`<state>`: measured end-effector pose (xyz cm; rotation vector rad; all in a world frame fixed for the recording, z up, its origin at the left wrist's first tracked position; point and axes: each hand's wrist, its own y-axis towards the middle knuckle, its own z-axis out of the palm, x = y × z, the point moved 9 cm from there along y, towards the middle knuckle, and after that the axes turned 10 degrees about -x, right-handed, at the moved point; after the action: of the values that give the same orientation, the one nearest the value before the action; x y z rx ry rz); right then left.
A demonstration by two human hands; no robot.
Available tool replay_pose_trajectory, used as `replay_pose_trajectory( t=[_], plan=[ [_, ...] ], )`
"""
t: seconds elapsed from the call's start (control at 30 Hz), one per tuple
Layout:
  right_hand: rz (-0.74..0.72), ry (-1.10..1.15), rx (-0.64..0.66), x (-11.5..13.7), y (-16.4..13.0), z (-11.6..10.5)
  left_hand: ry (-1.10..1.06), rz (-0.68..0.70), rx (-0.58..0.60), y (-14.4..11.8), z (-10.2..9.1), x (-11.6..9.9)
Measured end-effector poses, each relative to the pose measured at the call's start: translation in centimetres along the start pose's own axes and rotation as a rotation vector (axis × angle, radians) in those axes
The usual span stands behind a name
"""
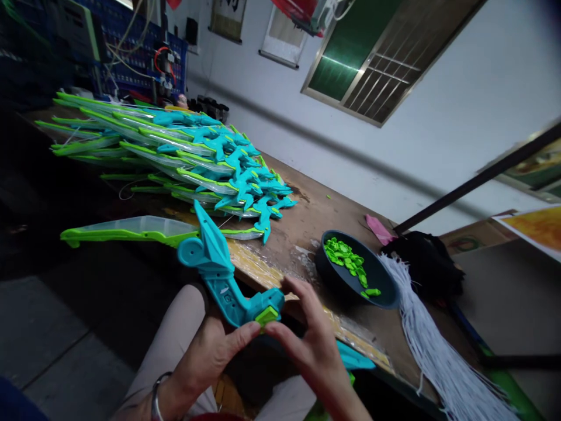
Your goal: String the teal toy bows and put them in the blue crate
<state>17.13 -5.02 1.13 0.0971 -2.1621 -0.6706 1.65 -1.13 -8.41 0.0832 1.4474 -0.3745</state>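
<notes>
A worn wooden table (307, 228) runs along a white wall, piled with teal-and-green toy swords (197, 158) — a dark bowl (350, 280) of green pieces sits near its edge beside white tassel cords (438, 345). Bare wood lies between pile and bowl. Over the edge, the left hand (210, 351) and right hand (311, 345) pinch one toy sword's (210, 257) teal hilt end — fingertips closed on its green cap (266, 316).

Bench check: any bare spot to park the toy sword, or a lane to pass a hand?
Bare wood between the pile of swords and the dark bowl, up to the wall edge past the pink scrap. The near edge strip by the hands is narrow. Crowded: the pile at left; white cords and black cloth right of the bowl.
</notes>
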Motion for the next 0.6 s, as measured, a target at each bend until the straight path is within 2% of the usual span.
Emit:
replay_pose_trajectory(
  t=[0.1,0.2,0.3,0.5,0.6],
  plan=[
    [0.307,0.257,0.23,-1.6,0.3,2.0,0.042,-0.008,-0.027,0.0,-0.5,0.0],
    [0.434,0.377,0.266,-1.5,0.6,2.8,-0.015,0.021,0.028,0.1,0.1,-0.7],
    [0.44,0.41,0.238,-1.0,0.7,2.8,0.019,0.069,0.016,0.0,0.4,-1.5],
    [0.319,0.312,0.202,-1.0,1.2,3.1,0.248,0.282,-0.173,0.0,-0.7,-3.3],
    [0.32,0.291,0.204,-1.7,2.1,3.6,0.216,0.265,-0.194,1.0,-0.7,-3.5]
  ],
)
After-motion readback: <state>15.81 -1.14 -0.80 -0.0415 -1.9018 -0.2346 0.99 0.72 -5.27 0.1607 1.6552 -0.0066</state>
